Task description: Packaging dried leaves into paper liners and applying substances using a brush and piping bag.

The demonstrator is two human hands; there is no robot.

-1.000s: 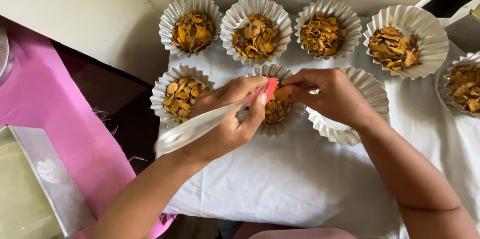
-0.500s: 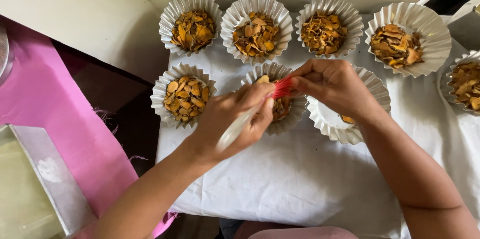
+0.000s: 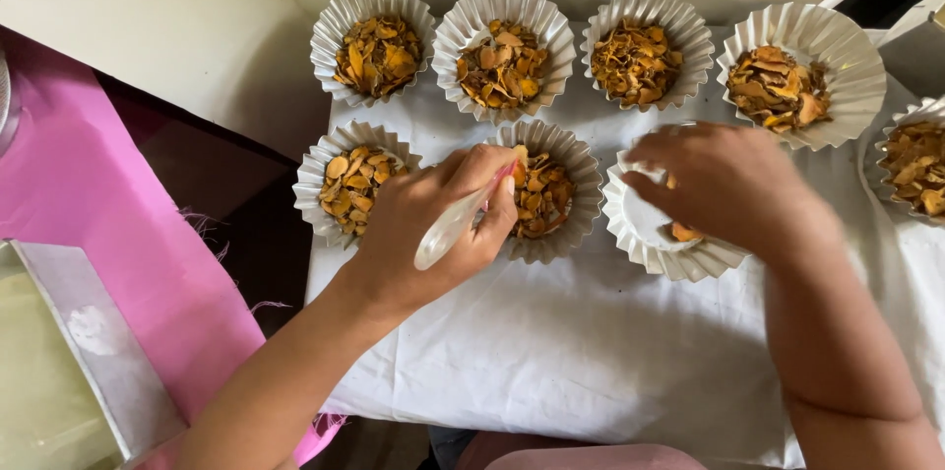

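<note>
My left hand [image 3: 438, 224] grips a slim white spoon-like tool [image 3: 455, 224], its tip over a fluted white paper cup [image 3: 576, 175] filled with orange-brown dried slices. My right hand [image 3: 724, 185] reaches into the neighbouring paper cup [image 3: 640, 239], which holds only a few slices [image 3: 684, 232]; its fingers are bent over the cup and I cannot tell if they pinch anything. Both cups rest on a white cloth [image 3: 591, 352].
Several more filled paper cups stand around: one [image 3: 335, 175] left of my left hand, a back row [image 3: 374, 7] [image 3: 502, 12] [image 3: 645, 12] [image 3: 837, 47], one at the right edge [image 3: 915, 165]. A pink cloth [image 3: 89, 224] and a metal tray [image 3: 89, 352] lie left.
My right hand moved right, from the middle cup to the nearly empty cup. The red bit it held near the tool's tip is no longer visible. My left hand lowered the tool slightly.
</note>
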